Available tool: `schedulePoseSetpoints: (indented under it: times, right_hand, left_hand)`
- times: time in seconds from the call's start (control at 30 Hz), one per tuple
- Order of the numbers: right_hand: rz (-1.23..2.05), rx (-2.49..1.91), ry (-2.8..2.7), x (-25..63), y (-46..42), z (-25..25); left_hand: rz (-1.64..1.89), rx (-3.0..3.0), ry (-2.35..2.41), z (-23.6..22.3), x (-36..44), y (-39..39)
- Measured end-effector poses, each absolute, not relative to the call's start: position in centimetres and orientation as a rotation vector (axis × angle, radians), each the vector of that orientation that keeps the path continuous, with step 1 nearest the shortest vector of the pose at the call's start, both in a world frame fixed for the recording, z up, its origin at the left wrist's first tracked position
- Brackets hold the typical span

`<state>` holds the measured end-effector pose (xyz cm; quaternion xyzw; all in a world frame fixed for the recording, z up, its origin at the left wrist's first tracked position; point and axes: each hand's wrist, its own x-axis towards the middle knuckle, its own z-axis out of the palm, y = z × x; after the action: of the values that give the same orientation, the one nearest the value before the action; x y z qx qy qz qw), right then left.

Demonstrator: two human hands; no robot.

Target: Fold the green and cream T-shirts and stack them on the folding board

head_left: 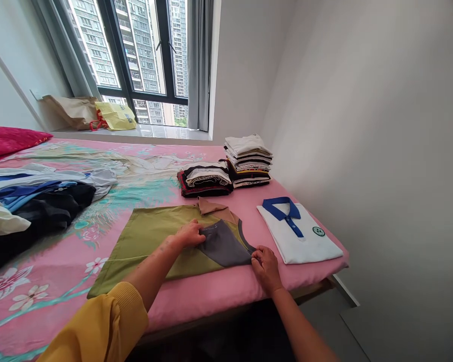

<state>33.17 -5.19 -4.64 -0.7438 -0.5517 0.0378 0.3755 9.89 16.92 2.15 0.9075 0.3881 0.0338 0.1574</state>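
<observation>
An olive-green polo shirt (151, 236) with a tan collar lies flat on the pink bed (219, 286) in front of me. Its grey sleeve (224, 246) is folded in over the body. My left hand (191, 234) rests on the shirt and pinches the sleeve's upper edge. My right hand (264, 264) pinches the sleeve's lower corner near the bed's front edge. A yellow sleeve covers my left upper arm.
A folded white polo with a blue collar (298, 231) lies to the right. Two stacks of folded clothes (226, 168) stand behind the shirt. A heap of unfolded clothes (33, 201) lies at left. Bags (98, 113) sit on the window sill. A wall is close on the right.
</observation>
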Motion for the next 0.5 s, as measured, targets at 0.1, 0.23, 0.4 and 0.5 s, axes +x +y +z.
schedulePoseSetpoints:
  times: [0.1, 0.23, 0.4, 0.5]
  right_hand:
    - [0.084, -1.905, -1.421, 33.2, -5.2, -4.7]
    - [0.065, -1.909, -1.429, 33.2, -5.1, -4.8]
    - [0.052, -1.874, -1.417, 33.1, -5.1, -4.8]
    - [0.067, -1.8, -1.386, 33.2, -5.2, -4.8]
  left_hand:
    - [0.123, 2.544, 1.17, 1.6, 9.2, 17.4]
    - [0.15, 2.497, 1.207, 1.1, 8.9, 17.4]
    - [0.251, 2.449, 1.322, 0.4, 8.9, 16.1]
    - [0.376, 2.401, 1.442, 0.0, 9.0, 14.7]
